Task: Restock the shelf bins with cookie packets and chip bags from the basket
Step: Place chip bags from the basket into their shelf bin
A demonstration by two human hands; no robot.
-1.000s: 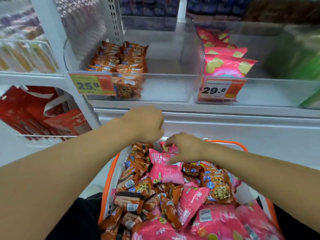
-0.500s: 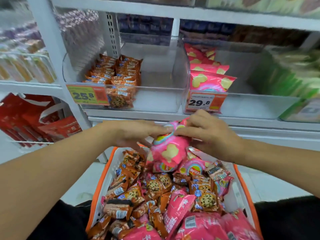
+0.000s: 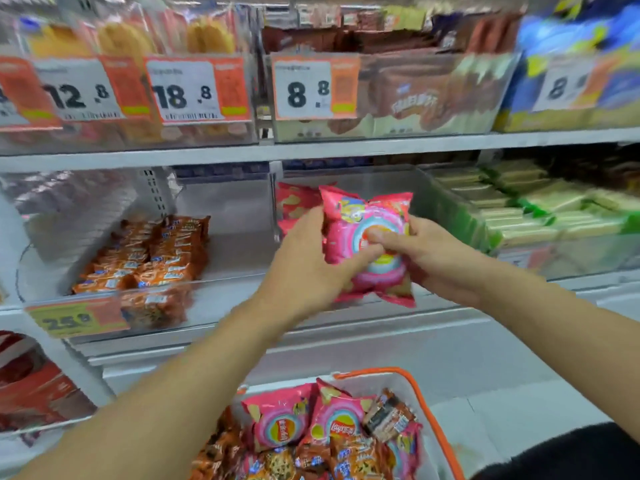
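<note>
Both hands, left (image 3: 308, 261) and right (image 3: 429, 252), pinch a pink chip bag (image 3: 367, 244) before the chip bin (image 3: 346, 188); probably light, puffy, crushable; best held by its edges; basket (image 3: 433, 420) below.

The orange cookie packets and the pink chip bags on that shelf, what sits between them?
In the head view, a bare stretch of bin floor and a clear divider wall separate the cookie packets from the shelved chip bags.
</note>
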